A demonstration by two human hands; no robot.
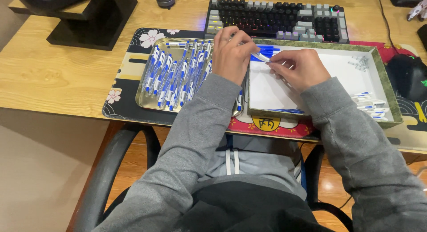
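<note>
Both hands meet over the near-left corner of the white box (320, 76), left hand (231, 54) pinching the blue-and-white pen (260, 57) by its barrel, right hand (298, 69) closed on its tip, finished pens ranked in the metal tray (147, 100) alongside.
</note>
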